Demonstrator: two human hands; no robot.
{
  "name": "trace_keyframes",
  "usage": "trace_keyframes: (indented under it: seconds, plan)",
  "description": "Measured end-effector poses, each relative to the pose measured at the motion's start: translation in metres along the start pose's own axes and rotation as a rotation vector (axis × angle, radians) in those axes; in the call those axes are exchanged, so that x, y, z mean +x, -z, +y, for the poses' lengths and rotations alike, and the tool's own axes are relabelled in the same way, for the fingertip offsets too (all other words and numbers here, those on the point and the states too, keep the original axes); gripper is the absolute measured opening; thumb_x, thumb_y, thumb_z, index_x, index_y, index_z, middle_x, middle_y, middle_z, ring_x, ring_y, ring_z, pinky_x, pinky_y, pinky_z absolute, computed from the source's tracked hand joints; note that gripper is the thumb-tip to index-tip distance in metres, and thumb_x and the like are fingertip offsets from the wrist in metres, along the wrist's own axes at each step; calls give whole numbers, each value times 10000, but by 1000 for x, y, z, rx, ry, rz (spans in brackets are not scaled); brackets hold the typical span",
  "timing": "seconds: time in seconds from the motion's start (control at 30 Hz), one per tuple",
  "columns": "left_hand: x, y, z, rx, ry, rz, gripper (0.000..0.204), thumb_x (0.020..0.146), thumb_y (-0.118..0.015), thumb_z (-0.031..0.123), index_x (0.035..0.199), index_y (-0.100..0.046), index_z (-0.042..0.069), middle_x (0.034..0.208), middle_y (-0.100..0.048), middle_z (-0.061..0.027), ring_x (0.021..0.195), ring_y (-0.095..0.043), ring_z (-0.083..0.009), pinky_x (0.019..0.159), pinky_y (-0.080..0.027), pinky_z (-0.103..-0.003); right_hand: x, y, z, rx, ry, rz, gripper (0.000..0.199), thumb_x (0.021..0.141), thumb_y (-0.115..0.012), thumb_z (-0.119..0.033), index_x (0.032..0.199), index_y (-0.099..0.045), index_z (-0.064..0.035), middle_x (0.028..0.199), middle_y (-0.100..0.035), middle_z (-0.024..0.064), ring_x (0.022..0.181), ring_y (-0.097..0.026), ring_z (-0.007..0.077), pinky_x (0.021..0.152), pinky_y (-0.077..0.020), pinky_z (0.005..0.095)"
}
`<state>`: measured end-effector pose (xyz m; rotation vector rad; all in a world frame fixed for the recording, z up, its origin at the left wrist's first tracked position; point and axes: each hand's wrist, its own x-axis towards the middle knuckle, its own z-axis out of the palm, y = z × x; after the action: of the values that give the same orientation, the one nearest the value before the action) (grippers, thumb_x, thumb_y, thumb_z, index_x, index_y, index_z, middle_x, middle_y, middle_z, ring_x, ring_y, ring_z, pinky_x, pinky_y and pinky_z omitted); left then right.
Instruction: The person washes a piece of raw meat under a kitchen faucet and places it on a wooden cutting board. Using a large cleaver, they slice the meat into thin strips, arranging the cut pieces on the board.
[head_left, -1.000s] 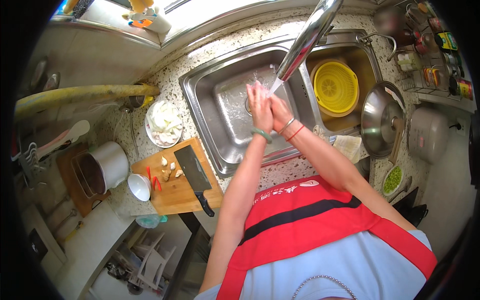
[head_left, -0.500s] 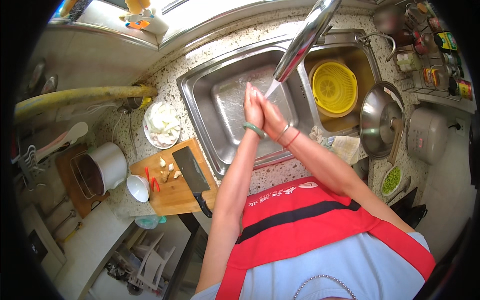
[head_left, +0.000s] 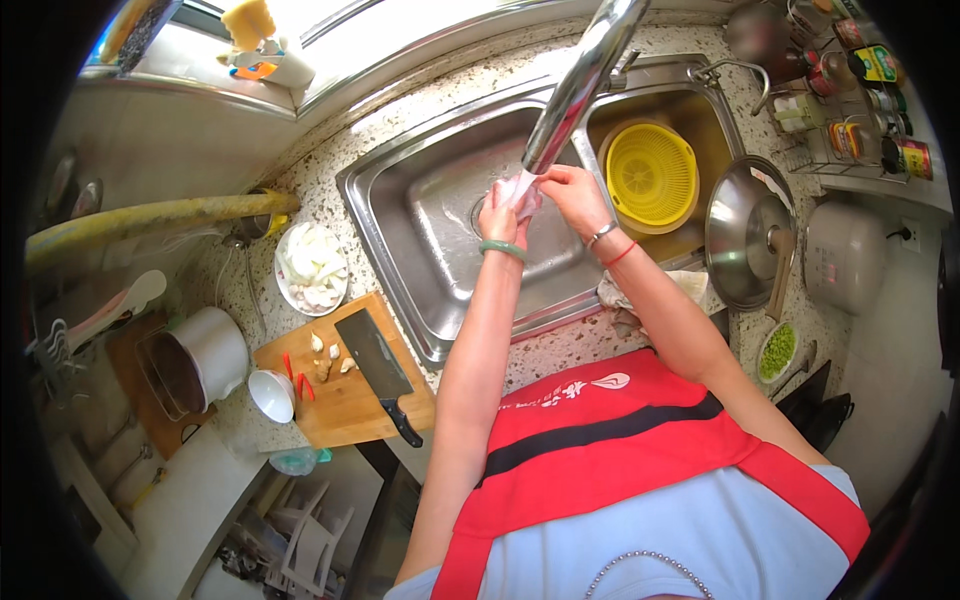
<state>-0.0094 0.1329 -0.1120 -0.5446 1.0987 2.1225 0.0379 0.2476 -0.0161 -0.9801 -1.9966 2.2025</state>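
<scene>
My left hand, with a green bangle at its wrist, is cupped under the running water from the chrome faucet. The stream blurs its fingers, and nothing I can name lies in the palm. Just beside the spout's end is my right hand, its fingers bent together in a pinch; whether they hold anything is too small to see. A metal bracelet and a red cord circle that wrist. Both hands are over the left basin of the steel sink, whose bottom is wet.
A yellow colander stands in the right basin. Left are a bowl of white slices, a cutting board with a cleaver, garlic and red chilies. At right are a wok lid, a cloth and a bowl of green peas.
My hands, pressed palm to palm before, have come apart. The left has turned up beneath the stream; the right has risen beside the spout. The whole view has shifted slightly.
</scene>
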Motion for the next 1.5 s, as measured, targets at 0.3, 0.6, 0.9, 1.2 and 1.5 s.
trace_keyframes:
  seconds: [0.3,0.6,0.9,1.2,1.5]
  plan:
    - [-16,-5,13,-22,130,69,292,948,-596,267,1199,-531,131,1093,-631,-73,940,-652,-262,771,-552,-483,12,13,1,46,-113,-4,299,889,-608,-124,1142,-664,25,1019,-714,102,995,-631,152,889,-478,274]
    - [-15,-25,9,-49,178,306,401,984,-517,387,1276,-478,114,1198,-608,-100,1025,-634,-322,907,-495,-566,35,49,-22,398,-14,460,430,988,-519,-347,1301,-530,-52,1168,-621,87,797,-695,170,504,-508,253]
    - [-22,-26,20,-272,371,276,469,979,-450,514,1223,-544,124,1199,-625,-128,1174,-544,-352,1071,-312,-590,86,96,-71,394,209,467,588,995,-492,-398,1464,-326,-85,1246,-566,103,532,-579,94,433,-473,221]
    - [-29,0,11,114,3,156,440,859,-636,-12,1275,-555,106,1122,-657,-87,990,-636,-243,862,-499,-374,41,61,-65,435,284,374,565,994,-513,-375,1427,-381,-37,1195,-611,70,802,-702,194,490,-510,232]
    - [-89,-15,54,1356,-497,80,456,823,-563,-54,1256,-540,87,1058,-674,-203,992,-651,-381,826,-523,-434,-30,-31,4,207,-214,-175,412,905,-676,-327,1202,-616,-48,1055,-649,39,908,-639,114,737,-554,263]
